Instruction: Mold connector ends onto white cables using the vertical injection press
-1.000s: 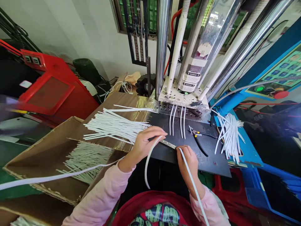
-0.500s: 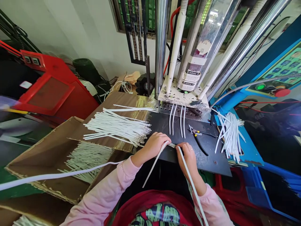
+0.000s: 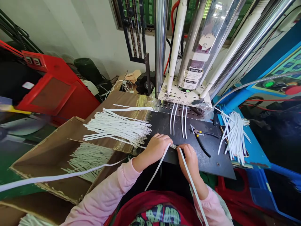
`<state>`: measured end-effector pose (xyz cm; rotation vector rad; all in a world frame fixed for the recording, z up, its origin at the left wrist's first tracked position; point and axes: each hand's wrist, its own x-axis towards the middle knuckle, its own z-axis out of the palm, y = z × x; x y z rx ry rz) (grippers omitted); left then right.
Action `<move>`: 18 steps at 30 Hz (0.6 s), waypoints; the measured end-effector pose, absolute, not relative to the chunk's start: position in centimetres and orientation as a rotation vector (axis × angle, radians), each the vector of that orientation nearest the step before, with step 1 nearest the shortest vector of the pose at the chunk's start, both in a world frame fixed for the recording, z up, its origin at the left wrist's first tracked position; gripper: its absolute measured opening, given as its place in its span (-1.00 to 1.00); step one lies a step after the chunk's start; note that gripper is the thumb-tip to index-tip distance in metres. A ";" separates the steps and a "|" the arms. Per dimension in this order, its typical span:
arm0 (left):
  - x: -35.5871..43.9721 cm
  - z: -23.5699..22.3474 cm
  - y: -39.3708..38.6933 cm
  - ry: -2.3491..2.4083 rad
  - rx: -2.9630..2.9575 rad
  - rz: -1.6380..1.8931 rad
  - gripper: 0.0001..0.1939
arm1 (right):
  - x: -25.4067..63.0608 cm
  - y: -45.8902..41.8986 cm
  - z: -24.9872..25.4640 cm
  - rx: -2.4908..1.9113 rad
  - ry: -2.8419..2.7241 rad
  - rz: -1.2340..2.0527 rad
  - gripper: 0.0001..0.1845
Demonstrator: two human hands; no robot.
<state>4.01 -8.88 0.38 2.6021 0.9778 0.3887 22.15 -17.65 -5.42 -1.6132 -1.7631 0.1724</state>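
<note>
While two flat white strips (image 3: 193,184) are held, handling appears partway.
Left hand (image 3: 156,146) and right hand (image 3: 189,158), grips closed, each pinch one at the black metal bench's (image 3: 162,125) near edge; four thin white strips (image 3: 185,125) extend from the off-white press plate (image 3: 174,97); a loose white strip pile (image 3: 115,127) appears unprocessed.
</note>
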 end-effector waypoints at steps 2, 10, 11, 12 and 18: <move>4.2 0.5 -9.2 0.982 2.669 0.338 -0.81 | 22.2 -17.7 -5.4 -1.602 -1.766 0.194 -0.90; 4.4 -1.2 -9.9 0.986 2.779 0.406 -0.78 | 22.6 -17.8 -4.7 -1.607 -1.736 0.342 -0.86; 4.4 -1.4 -9.9 0.989 2.769 0.421 -0.78 | 23.0 -17.8 -4.3 -1.600 -1.746 0.405 -0.84; 4.4 -1.6 -10.0 0.996 2.751 0.433 -0.77 | 23.6 -17.6 -3.6 -1.587 -1.761 0.477 -0.82; 2.8 0.1 -7.3 0.854 2.410 0.534 -0.73 | 26.0 -10.8 0.6 -1.477 -1.990 0.569 -0.77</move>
